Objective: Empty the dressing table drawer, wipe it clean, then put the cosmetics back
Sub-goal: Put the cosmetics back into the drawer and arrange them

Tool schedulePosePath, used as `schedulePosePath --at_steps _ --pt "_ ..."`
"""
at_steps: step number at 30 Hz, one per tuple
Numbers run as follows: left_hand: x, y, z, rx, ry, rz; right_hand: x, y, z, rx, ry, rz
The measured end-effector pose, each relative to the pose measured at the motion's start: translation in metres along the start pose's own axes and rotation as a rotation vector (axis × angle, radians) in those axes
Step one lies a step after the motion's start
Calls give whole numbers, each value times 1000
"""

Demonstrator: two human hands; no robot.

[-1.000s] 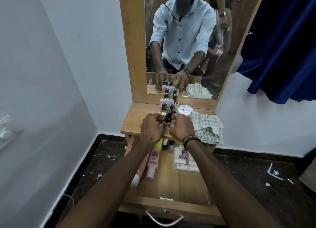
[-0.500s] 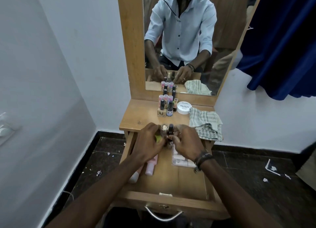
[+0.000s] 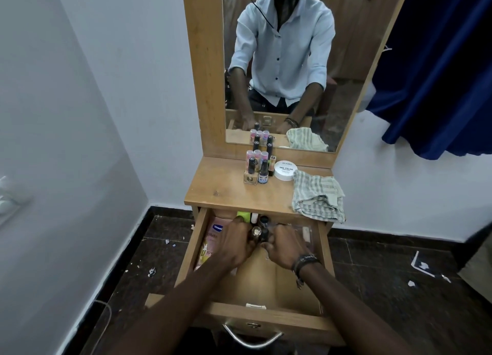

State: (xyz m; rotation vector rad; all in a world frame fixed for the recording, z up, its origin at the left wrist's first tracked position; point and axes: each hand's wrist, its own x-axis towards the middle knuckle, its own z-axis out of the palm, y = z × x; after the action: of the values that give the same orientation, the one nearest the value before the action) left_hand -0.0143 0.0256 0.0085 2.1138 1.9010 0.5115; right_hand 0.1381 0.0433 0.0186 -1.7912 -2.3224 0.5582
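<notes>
The wooden drawer [image 3: 266,314] is pulled out below the tabletop. Both hands are down inside it. My left hand [image 3: 234,244] grips a small bottle with a gold cap [image 3: 256,232]. My right hand [image 3: 286,244] holds a dark-capped bottle [image 3: 265,233] beside it. A pink Vaseline lotion tube [image 3: 213,241] lies along the drawer's left side, and a clear pouch [image 3: 306,233] lies at the right under my right hand. A green item [image 3: 243,216] and other small bottles sit at the drawer's back. Several nail polish bottles [image 3: 257,166] stand on the tabletop.
A white nail polish remover tub [image 3: 285,170] and a striped cloth [image 3: 316,196] rest on the tabletop [image 3: 221,192] to the right. The mirror [image 3: 292,61] rises behind. A white wall is at the left, a blue curtain [image 3: 439,74] at the right, and paper scraps litter the dark floor.
Both hands came from the tabletop toward me and down into the drawer, carrying two small bottles. The group of bottles left on the tabletop is smaller.
</notes>
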Motion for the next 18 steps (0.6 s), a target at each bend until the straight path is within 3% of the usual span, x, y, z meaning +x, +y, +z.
schedulePosePath --at_steps 18 --pt "2 -4 17 94 16 -220 -2 -12 11 -11 112 116"
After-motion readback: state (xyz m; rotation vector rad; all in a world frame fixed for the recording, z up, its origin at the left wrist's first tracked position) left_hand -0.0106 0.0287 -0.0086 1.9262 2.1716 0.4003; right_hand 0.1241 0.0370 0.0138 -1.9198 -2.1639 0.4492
